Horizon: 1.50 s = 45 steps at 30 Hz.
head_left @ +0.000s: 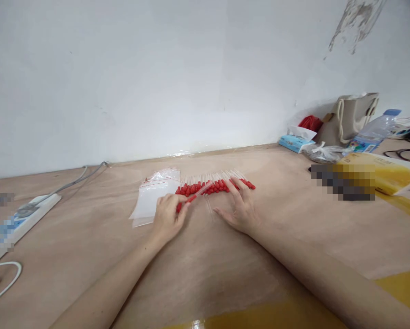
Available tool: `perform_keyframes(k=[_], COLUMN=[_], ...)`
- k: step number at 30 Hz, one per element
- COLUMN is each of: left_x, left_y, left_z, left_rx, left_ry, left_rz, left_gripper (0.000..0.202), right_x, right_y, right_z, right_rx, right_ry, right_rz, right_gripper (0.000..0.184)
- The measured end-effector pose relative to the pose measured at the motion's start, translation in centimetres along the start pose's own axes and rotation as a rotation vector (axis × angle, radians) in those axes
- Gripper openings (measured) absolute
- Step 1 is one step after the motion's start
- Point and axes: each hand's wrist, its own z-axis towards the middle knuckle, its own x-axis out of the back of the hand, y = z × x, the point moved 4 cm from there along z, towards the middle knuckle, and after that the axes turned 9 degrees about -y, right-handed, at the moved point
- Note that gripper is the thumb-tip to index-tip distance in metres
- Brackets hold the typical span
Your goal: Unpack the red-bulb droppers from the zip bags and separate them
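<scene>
Pinching one red-tipped stick (194, 197) in our left hand (166, 218), just nearer than the row of sticks (216, 185); our right hand (241, 209) lies flat and released, fingertips on the row. We judge little done: one stick lifted, the rest loose, zip bags (153, 197) left of the row flat. Plywood table (205, 274); white wall (157, 68) beyond the row.

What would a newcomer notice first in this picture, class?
The row of red-tipped sticks across the middle of the wooden table stands out. The left hand pinches a loose stick, the right hand lies flat at the row, and clear bags lie just left.
</scene>
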Motion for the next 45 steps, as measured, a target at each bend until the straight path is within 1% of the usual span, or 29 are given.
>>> perform_keyframes(k=[2, 4, 7, 10, 11, 14, 15, 18, 22, 26, 38, 45], left_x=[-1.1, -1.8, -2.0, -1.8, -1.7, -1.7, -1.7, -1.8, -1.9, -1.7, -1.5, -1.3], left_y=[0.9, 1.1, 1.0, 1.1, 1.2, 1.8, 2.0, 2.3, 2.3, 2.3, 2.5, 2.6], left_z=[-1.0, -1.7, -2.0, -1.9, -1.8, -1.6, -1.5, -1.3, -1.4, -1.7, -1.8, -1.8], left_rx=[-0.067, -0.098, -0.1, -0.109, -0.117, -0.168, -0.193, -0.238, -0.229, -0.231, -0.247, -0.238], left_ry=[-0.102, -0.155, -0.156, -0.139, -0.142, -0.155, -0.158, -0.162, -0.194, -0.197, -0.202, -0.195], left_rz=[-0.055, -0.095, -0.119, -0.128, -0.122, -0.073, -0.056, -0.03, -0.011, 0.0, -0.001, 0.009], left_gripper=[0.013, 0.012, 0.01, 0.01, 0.011, 0.023, 0.024, 0.017, 0.017, 0.018, 0.017, 0.019], right_x=[0.2, 0.0, -0.7, -1.4, -1.6, -1.7, -1.7, -1.5, -1.4, -1.3, -0.5, -0.7], right_y=[-0.2, -0.5, -0.8, -1.0, -1.1, -1.4, -1.5, -1.8, -1.9, -1.8, -2.2, -1.9], right_z=[0.1, 0.2, 0.1, 0.0, 0.0, -0.1, -0.1, -0.3, -0.5, -0.7, -1.1, -1.4], right_rx=[0.085, 0.156, 0.227, 0.266, 0.272, 0.3, 0.31, 0.333, 0.347, 0.362, 0.446, 0.441], right_ry=[-0.053, -0.127, -0.2, -0.266, -0.283, -0.31, -0.314, -0.325, -0.343, -0.338, -0.216, -0.247], right_rz=[-0.049, -0.059, -0.028, -0.001, 0.007, 0.036, 0.045, 0.061, 0.058, 0.042, -0.028, -0.04], right_gripper=[0.061, 0.046, 0.03, 0.021, 0.021, 0.021, 0.021, 0.02, 0.019, 0.02, 0.02, 0.025])
